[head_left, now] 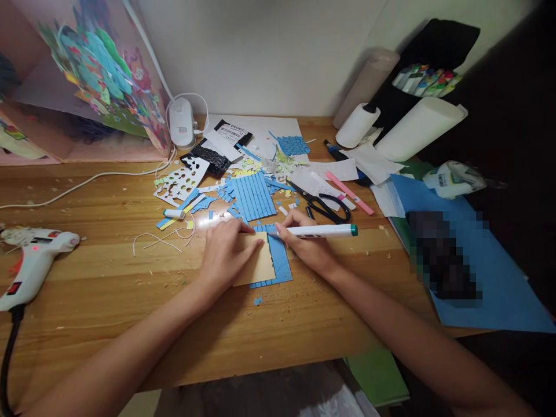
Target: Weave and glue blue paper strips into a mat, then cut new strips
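A cream card [256, 263] lies over a blue sheet [282, 263] on the wooden table. My left hand [223, 249] rests on the card and presses it down, thumb and forefinger apart. In my right hand [308, 243] is a white marker [325, 231] with a green end, its tip touching the blue sheet beside the card's right edge. Dark lines run across the sheet's top and bottom edges. Just beyond, a blue piece with parallel dark lines [254, 197] lies flat. Black-handled scissors [328, 205] lie beyond my right hand. A white marker cap [174, 214] sits to the left.
Paper scraps, a black packet [217, 159] and a pink pen [350, 193] spread across the back. A glue gun [39, 255] lies at the left, under a painted pink box [160, 145]. Paper rolls [419, 130] stand back right; a large blue sheet [490, 266] covers the right edge.
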`<state>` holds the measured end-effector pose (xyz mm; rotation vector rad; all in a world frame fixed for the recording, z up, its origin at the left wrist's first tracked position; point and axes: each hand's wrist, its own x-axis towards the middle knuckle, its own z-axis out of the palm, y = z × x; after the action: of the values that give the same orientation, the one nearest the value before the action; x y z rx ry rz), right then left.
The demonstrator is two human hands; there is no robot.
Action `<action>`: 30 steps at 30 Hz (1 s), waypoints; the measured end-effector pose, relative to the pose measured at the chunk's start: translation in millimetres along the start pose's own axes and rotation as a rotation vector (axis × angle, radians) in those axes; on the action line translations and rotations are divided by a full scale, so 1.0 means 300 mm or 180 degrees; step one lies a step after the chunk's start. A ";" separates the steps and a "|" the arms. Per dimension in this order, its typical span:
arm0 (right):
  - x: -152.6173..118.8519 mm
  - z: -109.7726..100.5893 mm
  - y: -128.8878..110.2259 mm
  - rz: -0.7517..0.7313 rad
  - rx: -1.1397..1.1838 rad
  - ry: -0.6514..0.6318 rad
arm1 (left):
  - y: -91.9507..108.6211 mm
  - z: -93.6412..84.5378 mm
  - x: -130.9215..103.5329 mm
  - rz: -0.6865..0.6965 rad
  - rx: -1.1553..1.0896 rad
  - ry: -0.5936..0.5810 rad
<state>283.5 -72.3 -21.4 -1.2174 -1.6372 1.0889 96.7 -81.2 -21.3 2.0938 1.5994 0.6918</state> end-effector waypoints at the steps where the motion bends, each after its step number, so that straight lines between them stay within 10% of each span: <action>1: -0.001 0.000 0.000 0.0010 0.0005 -0.0005 | -0.001 0.001 0.000 0.0002 0.0008 0.0001; 30: -0.002 -0.007 0.017 0.0069 -0.0027 -0.0105 | 0.005 -0.004 0.003 -0.0022 -0.0034 -0.0045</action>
<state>287.0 -71.6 -25.8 -1.2314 -1.6586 1.1219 97.4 -80.6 -19.4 2.0802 1.5911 0.6802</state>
